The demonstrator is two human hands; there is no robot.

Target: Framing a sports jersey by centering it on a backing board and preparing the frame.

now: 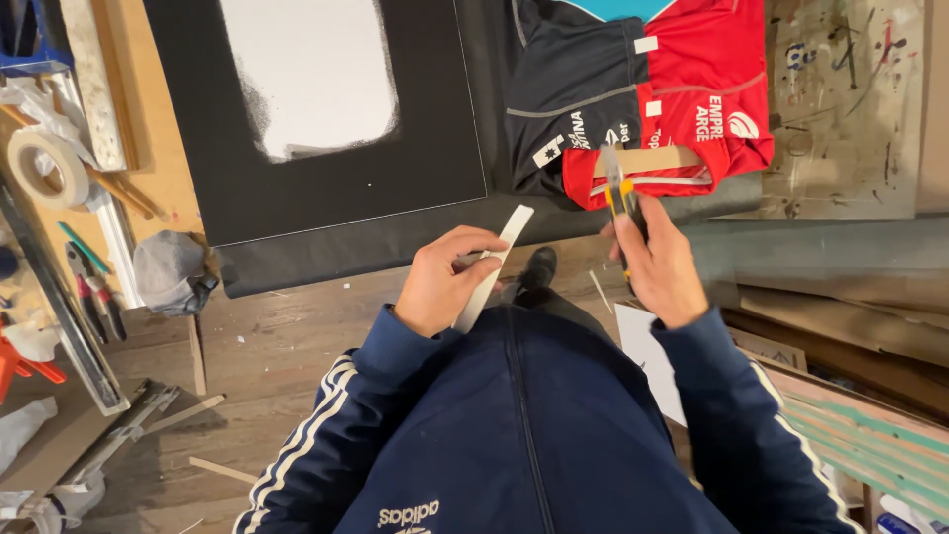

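My left hand (445, 277) grips a long narrow white strip (506, 242) that slants up to the right. My right hand (660, 262) holds a yellow and black utility knife (619, 193), blade end pointing up, a short way right of the strip. Just beyond the knife lies a red and dark sports jersey (643, 94) with a tan card strip (647, 160) across it. Both arms wear dark blue sleeves with white stripes.
A black board with a rough white patch (306, 74) lies on dark cloth at the top left. A tape roll (44, 168), pliers (94, 292) and a metal ruler (59, 316) sit at the left. Stacked boards (850, 326) lie at right, over a wooden floor (287, 346).
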